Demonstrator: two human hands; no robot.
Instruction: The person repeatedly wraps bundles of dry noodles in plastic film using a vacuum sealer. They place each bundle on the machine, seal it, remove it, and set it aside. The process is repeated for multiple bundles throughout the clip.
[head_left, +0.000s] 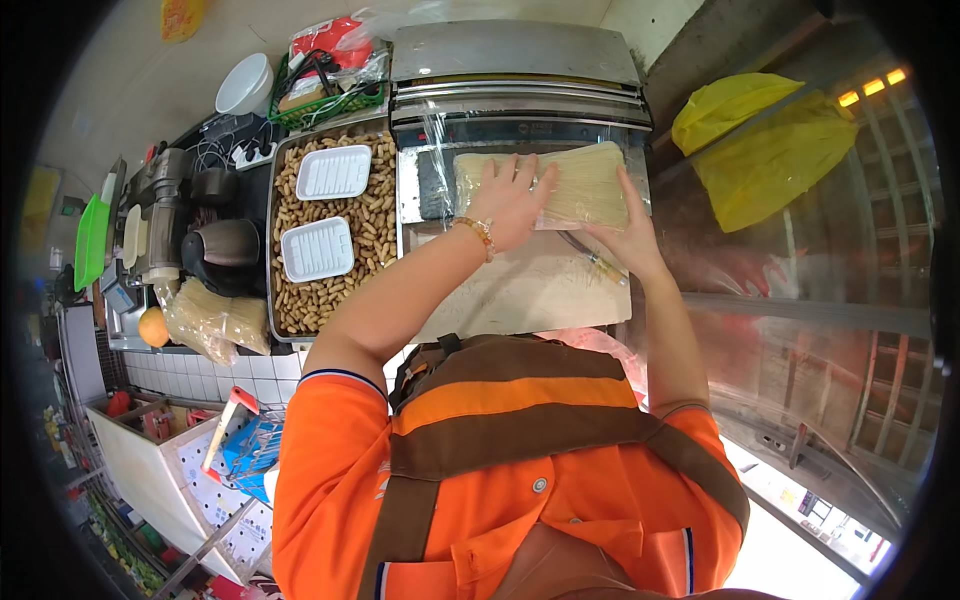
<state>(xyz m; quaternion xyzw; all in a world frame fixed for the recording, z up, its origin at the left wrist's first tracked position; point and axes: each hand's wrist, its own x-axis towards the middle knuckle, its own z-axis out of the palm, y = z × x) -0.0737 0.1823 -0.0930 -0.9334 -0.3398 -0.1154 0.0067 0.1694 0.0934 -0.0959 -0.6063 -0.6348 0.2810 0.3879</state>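
A flat bundle of dry pale noodles (589, 176), wrapped in clear film, lies across the front plate of a metal film-wrapping machine (517, 60). My left hand (510, 199), with a beaded bracelet at the wrist, presses over the bundle's left half, fingers spread. Around its right end is my right hand (634, 232), the thumb along the near edge and the fingers at the far side. Clear film (442, 157) stretches up towards the machine's rollers. Just below the bundle, a thin tool with a yellowish handle (609, 270) lies partly covered on a pale board (480, 300).
Left of the machine stands a metal tray (272, 247) of peanuts (315, 311) with two white foam trays (334, 172) on top. Farther left are wrapped noodles (217, 319), a black kettle (225, 255) and an orange fruit (154, 326). A yellow plastic bag (772, 165) hangs at right.
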